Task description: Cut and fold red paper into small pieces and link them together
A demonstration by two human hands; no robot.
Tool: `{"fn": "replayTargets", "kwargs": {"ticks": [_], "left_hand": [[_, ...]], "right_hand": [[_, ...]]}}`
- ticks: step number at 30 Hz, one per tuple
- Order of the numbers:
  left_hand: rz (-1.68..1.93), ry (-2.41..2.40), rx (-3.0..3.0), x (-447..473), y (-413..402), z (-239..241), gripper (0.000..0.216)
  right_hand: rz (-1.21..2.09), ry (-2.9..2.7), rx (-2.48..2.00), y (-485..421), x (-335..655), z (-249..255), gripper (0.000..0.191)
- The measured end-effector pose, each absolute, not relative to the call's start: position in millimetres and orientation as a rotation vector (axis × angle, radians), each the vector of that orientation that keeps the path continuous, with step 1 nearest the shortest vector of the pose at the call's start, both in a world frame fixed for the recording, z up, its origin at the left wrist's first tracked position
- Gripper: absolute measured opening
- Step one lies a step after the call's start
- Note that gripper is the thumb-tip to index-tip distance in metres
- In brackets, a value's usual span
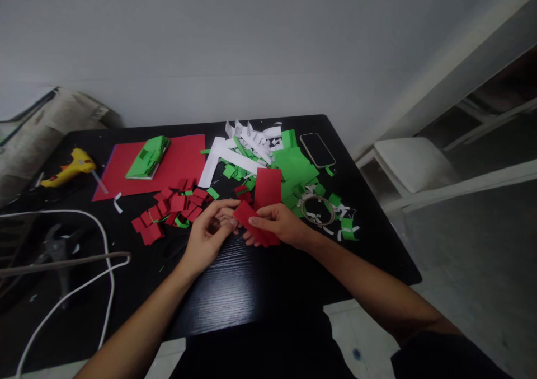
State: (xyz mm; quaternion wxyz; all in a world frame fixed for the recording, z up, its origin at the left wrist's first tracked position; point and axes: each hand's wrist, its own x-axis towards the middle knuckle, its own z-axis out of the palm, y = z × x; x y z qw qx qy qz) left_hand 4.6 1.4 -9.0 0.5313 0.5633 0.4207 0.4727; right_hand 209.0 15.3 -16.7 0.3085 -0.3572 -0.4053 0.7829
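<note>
Over the near middle of the black table (235, 289), my right hand (279, 225) is closed on a red paper strip (267, 194) that is folded at its lower end. My left hand (210, 230) has its fingers curled, pinching the folded corner of the same strip. Just left of my hands lies a heap of small red paper pieces (170, 211) with a few green bits among them.
A red sheet (184, 158) carries a green paper stack (149, 156). Green and white scraps (268, 155) pile up behind. A phone (318, 150), tape roll (318, 209), yellow glue gun (69, 167) and white cable (107, 244) also lie on the table. A white chair (413, 163) stands right.
</note>
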Motion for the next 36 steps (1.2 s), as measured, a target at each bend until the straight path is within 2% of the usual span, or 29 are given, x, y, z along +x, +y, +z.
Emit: {"fn": "replayTargets", "kwargs": {"ticks": [36], "left_hand": [[1.146, 1.151, 1.557, 3, -2, -14, 0.016]], "right_hand": [[2.045, -1.129, -0.924, 12, 205, -26, 0.045]]}}
